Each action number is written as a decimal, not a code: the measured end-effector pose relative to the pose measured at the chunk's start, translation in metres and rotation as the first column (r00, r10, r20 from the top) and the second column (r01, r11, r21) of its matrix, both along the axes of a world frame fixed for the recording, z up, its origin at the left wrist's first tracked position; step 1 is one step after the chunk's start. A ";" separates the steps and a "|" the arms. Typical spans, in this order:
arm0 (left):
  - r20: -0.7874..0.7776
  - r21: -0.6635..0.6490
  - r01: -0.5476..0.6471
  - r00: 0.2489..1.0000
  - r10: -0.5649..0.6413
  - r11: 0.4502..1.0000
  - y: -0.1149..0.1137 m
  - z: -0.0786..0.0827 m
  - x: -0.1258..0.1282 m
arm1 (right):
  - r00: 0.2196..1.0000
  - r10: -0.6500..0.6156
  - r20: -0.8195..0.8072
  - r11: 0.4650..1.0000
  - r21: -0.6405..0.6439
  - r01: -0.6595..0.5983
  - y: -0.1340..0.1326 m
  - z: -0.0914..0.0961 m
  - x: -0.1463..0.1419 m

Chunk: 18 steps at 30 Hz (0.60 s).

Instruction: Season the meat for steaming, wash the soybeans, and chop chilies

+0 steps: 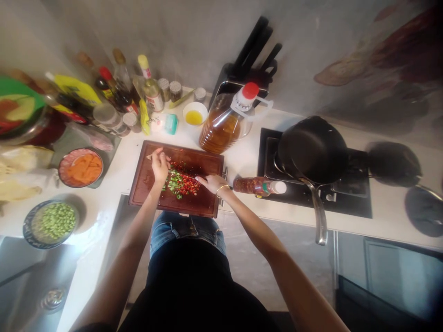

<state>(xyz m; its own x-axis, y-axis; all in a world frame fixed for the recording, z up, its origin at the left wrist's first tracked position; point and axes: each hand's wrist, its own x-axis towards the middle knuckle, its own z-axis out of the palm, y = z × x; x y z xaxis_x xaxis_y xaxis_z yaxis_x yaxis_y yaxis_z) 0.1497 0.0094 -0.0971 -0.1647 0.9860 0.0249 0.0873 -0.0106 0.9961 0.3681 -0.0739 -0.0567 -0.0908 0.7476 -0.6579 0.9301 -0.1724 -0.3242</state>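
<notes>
On the brown cutting board [145,193] lies a pile of chopped red and green peppers [185,184], cut into small bits. My right hand [212,183], with a bracelet at the wrist, is closed around the handle of a knife. The knife [189,175] reaches left over the pile, its dark blade hard to make out. Above the board's left half is my left hand [160,167], fingers loosely bent and apart, near the blade's tip end. Nothing shows in it.
Behind the board stand a large oil jug [221,124], a small bowl of yellow liquid [194,114] and a knife block [238,76]. Bowls of sliced carrot [83,169] and green pieces [55,222] are left. A bottle [254,186] lies before the stove's black pan [311,147].
</notes>
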 end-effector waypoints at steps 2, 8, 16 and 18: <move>-0.007 -0.029 0.007 1.000 -0.007 1.000 0.003 -0.005 0.002 | 1.000 0.000 0.019 1.000 -0.013 0.001 0.005 -0.005 0.001; -0.038 -0.025 0.029 0.999 -0.030 0.999 0.003 -0.009 0.004 | 0.998 0.012 0.061 1.000 -0.010 -0.012 0.007 -0.009 -0.003; -0.055 0.015 -0.021 0.998 0.022 1.000 -0.034 0.021 -0.055 | 0.994 0.042 -0.103 0.998 -0.049 -0.047 -0.029 0.024 -0.050; -0.066 -0.017 -0.035 0.997 0.033 0.999 -0.044 0.018 -0.064 | 0.987 0.032 -0.160 0.996 -0.076 -0.045 -0.040 0.014 -0.060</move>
<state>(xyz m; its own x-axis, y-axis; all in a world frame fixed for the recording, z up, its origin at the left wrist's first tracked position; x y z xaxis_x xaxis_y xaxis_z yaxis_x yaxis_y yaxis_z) 0.0858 -0.0349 -0.0793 -0.1967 0.9803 0.0194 0.1527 0.0111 0.9882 0.3083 -0.1137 -0.0424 -0.2267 0.6878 -0.6896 0.8744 -0.1682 -0.4552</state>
